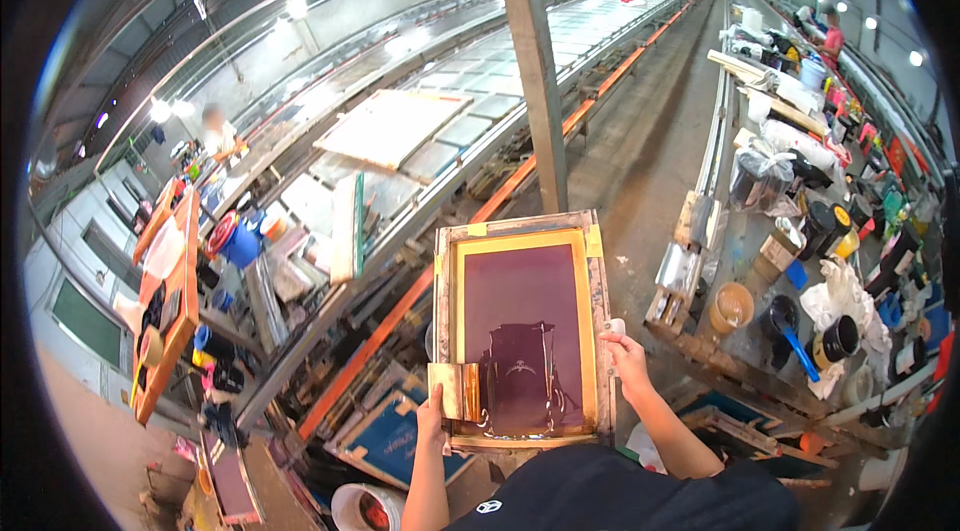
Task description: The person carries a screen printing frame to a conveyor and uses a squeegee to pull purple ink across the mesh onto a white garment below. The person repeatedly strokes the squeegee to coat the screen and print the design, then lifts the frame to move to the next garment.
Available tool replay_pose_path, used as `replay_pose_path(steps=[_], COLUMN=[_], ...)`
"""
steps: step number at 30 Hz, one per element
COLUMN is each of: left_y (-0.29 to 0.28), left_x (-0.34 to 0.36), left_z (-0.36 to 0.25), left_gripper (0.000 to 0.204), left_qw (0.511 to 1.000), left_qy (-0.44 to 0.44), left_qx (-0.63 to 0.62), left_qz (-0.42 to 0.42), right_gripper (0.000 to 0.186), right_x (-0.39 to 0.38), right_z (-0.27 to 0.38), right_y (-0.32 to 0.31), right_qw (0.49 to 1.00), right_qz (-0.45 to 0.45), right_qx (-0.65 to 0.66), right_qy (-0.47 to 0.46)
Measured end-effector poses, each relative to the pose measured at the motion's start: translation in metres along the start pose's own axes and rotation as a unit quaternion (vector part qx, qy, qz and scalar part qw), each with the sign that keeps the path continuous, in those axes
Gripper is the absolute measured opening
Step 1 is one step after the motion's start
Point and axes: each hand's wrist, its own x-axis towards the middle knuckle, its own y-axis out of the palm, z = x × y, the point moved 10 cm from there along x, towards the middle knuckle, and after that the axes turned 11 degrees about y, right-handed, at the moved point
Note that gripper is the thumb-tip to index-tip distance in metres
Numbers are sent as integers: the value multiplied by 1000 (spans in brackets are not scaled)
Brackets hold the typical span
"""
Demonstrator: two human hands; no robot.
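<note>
In front of my body is a screen-printing frame [602, 301], its wooden rails stained and its inner border lined with yellow tape. The purple mesh [520, 281] carries a darker, glossy wet patch across its lower half, with a small pale design in it. My left hand [430, 421] is closed around a short squeegee [455, 391], pale and stained, which lies over the frame's lower left side with its dark-edged side by the wet patch. My right hand [628, 363] grips the right rail, near a small white piece [617, 328] there.
A concrete post [535, 81] rises just beyond the frame. Long printing tables [490, 106] with an orange rail run away on the left. Tubs, a cup [732, 308] and a blue-handled tool [800, 356] crowd the right bench. A white bucket [365, 509] stands low left. Two people work farther off.
</note>
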Motion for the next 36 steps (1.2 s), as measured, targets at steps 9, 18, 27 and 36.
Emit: replay_pose_path(steps=[9, 18, 27, 36], left_y=[71, 170, 310, 413], left_x=[136, 251, 386, 490], left_z=[-13, -30, -52, -11], left_gripper=[61, 57, 60, 64], left_qw=[993, 986, 948, 930], left_qy=[-23, -41, 8, -50], left_qx=[108, 114, 197, 187], left_qz=[40, 114, 249, 312], right_gripper=[16, 14, 12, 14], right_x=[102, 156, 230, 316], right_z=[57, 83, 111, 155], right_y=[3, -19, -38, -63], right_qw=[992, 961, 929, 877], right_qz=[-66, -245, -345, -442], right_qx=[57, 7, 9, 71], right_qy=[-93, -128, -131, -173])
